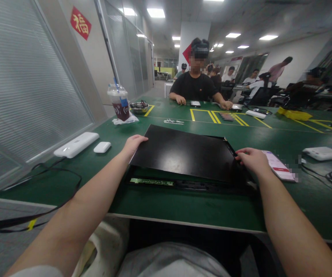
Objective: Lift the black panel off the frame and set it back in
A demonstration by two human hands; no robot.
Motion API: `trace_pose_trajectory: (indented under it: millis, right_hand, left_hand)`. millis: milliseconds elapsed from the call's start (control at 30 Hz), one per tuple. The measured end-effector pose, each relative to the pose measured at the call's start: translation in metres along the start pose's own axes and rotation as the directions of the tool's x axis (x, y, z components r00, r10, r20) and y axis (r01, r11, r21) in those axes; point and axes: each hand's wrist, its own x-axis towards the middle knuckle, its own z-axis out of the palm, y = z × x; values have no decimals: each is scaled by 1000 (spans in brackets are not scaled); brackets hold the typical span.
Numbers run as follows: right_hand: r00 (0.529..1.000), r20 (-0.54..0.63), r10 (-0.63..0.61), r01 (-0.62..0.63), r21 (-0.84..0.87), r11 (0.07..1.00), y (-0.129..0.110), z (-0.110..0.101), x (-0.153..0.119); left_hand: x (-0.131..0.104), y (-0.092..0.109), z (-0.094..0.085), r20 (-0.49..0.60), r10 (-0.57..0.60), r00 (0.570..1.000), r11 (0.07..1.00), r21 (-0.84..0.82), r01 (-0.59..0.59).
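A glossy black flat display panel (180, 152) lies tilted over a thin black frame (212, 186). Along the frame's near side runs a green circuit board strip (151, 182). My left hand (135, 145) grips the panel at its left edge, thumb on top and the other fingers hidden beneath. On the other side, my right hand (252, 158) pinches the frame's right edge close to the panel. The panel sits askew, and a gap shows between its near edge and the frame.
On the green table (96, 184) are a white power bank (77, 144), an earbud case (102, 147), a drink cup (119, 104) and a bowl (139, 107). A phone (280, 166) and another white device (323, 153) lie at right. A person (196, 86) sits opposite.
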Motion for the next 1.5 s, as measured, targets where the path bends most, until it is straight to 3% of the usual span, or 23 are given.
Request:
trace_pose_trajectory:
  millis: [833,1133,1500]
  right_hand:
    - [1000,9,18,-19,47,999,0,0,1]
    - [999,26,21,-22,51,998,3,0,2]
    - [998,57,25,-27,28,999,2,0,3]
  left_hand:
    - [-11,3,2,12,32,999,999,28,-33]
    - [-6,-4,1,57,-25,998,993,-110,32]
    - [9,-16,-12,73,120,990,959,251,-135]
